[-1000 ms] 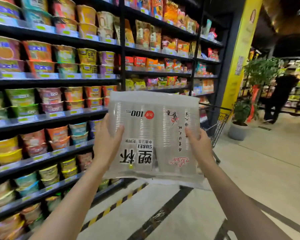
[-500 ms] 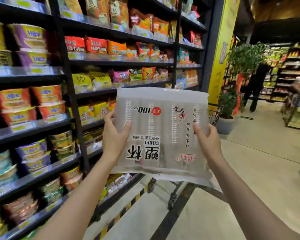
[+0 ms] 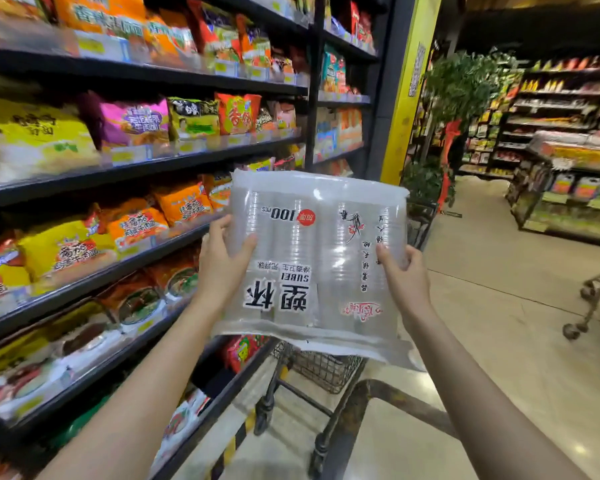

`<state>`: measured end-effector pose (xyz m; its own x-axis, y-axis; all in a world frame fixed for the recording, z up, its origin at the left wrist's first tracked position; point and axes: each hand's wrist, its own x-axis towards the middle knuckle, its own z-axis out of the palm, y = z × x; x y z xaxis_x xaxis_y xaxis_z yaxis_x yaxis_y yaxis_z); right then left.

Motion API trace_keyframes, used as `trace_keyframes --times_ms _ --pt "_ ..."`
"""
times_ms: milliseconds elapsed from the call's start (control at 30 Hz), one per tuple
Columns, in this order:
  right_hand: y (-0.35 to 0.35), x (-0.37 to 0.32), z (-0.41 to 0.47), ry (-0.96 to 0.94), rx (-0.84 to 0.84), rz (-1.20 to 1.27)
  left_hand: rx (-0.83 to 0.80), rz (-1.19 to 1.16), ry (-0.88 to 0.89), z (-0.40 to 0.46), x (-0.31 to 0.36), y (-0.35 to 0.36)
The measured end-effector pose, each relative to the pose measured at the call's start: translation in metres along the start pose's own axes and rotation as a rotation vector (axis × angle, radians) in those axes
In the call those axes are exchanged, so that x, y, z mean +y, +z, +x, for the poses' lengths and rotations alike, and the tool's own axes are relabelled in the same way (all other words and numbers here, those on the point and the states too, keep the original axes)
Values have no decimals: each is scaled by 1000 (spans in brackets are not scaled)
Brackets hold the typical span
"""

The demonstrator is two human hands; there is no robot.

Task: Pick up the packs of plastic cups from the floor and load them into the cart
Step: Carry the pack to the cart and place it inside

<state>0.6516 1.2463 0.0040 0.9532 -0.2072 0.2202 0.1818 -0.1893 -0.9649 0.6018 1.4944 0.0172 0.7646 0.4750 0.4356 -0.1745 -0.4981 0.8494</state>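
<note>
Tall black metal shelving (image 3: 146, 174) stocked with bright yellow, orange and pink noodle packets fills the scene from 7 to 11 o'clock, running back to a yellow pillar (image 3: 407, 88) at 12 o'clock. A pale polished floor (image 3: 499, 306) spreads from 3 to 5 o'clock towards further blurred produce shelves at 2 o'clock, with a leafy green potted tree (image 3: 465, 84) standing beside the pillar at 1 o'clock. At 6 o'clock a dark wire-mesh shopping cart (image 3: 321, 370) with a worn curved handle stands just beside the shelving. Directly above its basket, at the centre, a person holds up a clear plastic-wrapped pack of transparent disposable cups (image 3: 317, 258), its black printed lettering upside down to the camera. The pack is off the floor and not yet in the cart. The left hand (image 3: 220, 261) grips the pack's 9 o'clock edge, thumb across the front and fingers curled behind it. The right hand (image 3: 400, 275) clamps the 3 o'clock edge likewise, thumb pressed on the wrapper's front. Part of another wheeled trolley (image 3: 593, 299) shows at 3 o'clock.
</note>
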Motion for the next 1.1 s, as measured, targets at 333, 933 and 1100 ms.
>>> trace_keyframes --times_ms 333,933,1100 --pt "81 87 200 236 121 -97 -254 18 -58 202 -102 166" --pt "162 340 449 676 172 -203 -628 147 -346 368 -332 480" --pt "176 408 468 804 175 -260 -667 239 -447 367 -390 528"
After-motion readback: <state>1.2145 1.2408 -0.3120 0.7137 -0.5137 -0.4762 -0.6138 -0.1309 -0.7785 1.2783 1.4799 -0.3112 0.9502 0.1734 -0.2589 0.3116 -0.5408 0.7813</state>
